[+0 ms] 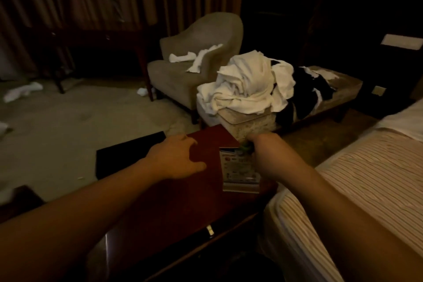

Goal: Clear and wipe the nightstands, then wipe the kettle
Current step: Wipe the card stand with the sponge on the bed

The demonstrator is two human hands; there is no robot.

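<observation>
A dark red wooden nightstand (pixel 183 199) stands between me and the bed. My left hand (pixel 176 158) hovers over its top with fingers spread and relaxed, holding nothing. My right hand (pixel 263 151) is at the far right part of the top, fingers curled round a small green thing (pixel 246 145) that is mostly hidden. Just beneath that hand a printed card in a clear stand (pixel 239 171) lies flat on the nightstand. No kettle is in sight.
A black flat folder (pixel 123 155) lies at the nightstand's left edge. A bed (pixel 366 178) with a striped mattress is at right. Beyond are a bench (pixel 320 98) piled with white linen, a beige armchair (pixel 194 64), and towels scattered on the carpet.
</observation>
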